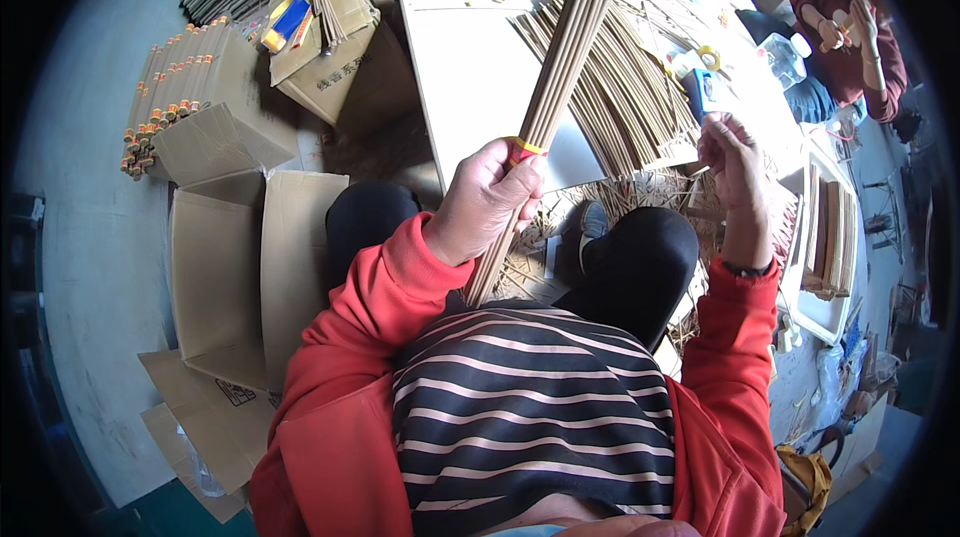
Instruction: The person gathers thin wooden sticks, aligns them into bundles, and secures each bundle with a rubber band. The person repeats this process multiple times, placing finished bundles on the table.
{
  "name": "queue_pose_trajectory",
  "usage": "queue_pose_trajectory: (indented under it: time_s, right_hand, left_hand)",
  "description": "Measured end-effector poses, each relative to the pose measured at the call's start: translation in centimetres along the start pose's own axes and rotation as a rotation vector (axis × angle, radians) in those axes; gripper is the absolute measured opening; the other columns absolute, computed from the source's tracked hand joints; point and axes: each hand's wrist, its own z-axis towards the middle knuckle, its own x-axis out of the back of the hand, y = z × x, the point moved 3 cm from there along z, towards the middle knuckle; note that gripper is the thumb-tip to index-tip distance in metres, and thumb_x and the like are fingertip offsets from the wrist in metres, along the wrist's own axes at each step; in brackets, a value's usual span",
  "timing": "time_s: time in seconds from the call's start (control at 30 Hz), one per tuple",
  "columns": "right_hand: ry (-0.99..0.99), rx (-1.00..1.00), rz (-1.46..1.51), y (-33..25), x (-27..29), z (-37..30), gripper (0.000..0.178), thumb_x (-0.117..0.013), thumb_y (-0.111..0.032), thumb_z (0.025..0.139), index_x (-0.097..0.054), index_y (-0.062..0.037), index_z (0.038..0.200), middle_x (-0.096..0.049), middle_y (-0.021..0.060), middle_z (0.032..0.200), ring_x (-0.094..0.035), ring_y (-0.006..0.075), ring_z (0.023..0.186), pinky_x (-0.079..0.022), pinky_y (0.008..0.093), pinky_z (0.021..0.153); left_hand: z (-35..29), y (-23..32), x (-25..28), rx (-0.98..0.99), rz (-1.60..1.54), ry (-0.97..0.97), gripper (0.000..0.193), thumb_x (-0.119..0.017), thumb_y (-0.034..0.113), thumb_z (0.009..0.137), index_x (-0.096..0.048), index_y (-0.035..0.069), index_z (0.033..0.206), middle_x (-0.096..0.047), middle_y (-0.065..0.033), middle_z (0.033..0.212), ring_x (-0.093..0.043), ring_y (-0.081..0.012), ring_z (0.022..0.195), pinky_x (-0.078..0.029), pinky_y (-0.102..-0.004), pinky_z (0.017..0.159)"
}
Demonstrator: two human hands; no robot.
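Note:
A bundle of brown incense sticks is gripped in my left hand, tilted with its upper end leaning to the right. A red and yellow paper band wraps the bundle just at my fingers. My right hand is raised over the table's near right part, apart from the bundle. Its fingers are pinched together, with a small pale tip showing below them that I cannot make out. Between the hands, a wide row of loose incense sticks lies on the white table.
An opened cardboard box stands at my left. Behind it, banded bundles are stacked beside another carton. A tape roll and a clear plastic jug are on the table. A white crate holds sticks; another person sits far right.

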Motion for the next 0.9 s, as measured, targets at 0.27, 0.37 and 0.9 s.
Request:
queue_pose_trajectory:
  time_s: [0.27,0.37,0.9]
  right_hand:
    - [-0.489,0.131,-0.25,-3.9,-15.7,-8.6,0.012,-0.059,-0.011,0.086,-0.059,0.0003,0.087,-0.055,-0.0012,0.07,-0.05,0.0048,0.063,-0.043,0.0186,0.059]
    - [-0.506,0.124,-0.27,-3.2,-17.1,-8.7,0.014,-0.06,-0.012,0.085,-0.059,0.0016,0.089,-0.058,0.0008,0.073,-0.05,0.0042,0.066,-0.042,0.0191,0.059]
    - [-0.338,-0.005,-0.5,-2.8,-18.5,-8.2,0.024,-0.066,-0.017,0.081,-0.056,0.0045,0.083,-0.058,0.0037,0.065,-0.051,0.0053,0.055,-0.042,0.0191,0.048]
  left_hand:
    - [-1.6,1.6,-0.4,-0.137,0.406,0.103,0.015,-0.058,0.009,0.085,-0.051,0.0,0.094,-0.051,-0.001,0.066,-0.048,-0.0058,0.055,-0.041,-0.0218,0.048]
    - [-1.6,1.6,-0.4,-0.264,0.627,0.189,0.017,-0.062,0.009,0.08,-0.052,-0.001,0.089,-0.057,-0.0124,0.07,-0.057,-0.0177,0.06,-0.045,-0.0289,0.054]
    - [-2.1,1.5,-0.1,-0.511,1.079,0.299,0.019,-0.058,0.006,0.079,-0.046,-0.002,0.091,-0.056,-0.0219,0.08,-0.056,-0.0388,0.072,-0.046,-0.0404,0.06]
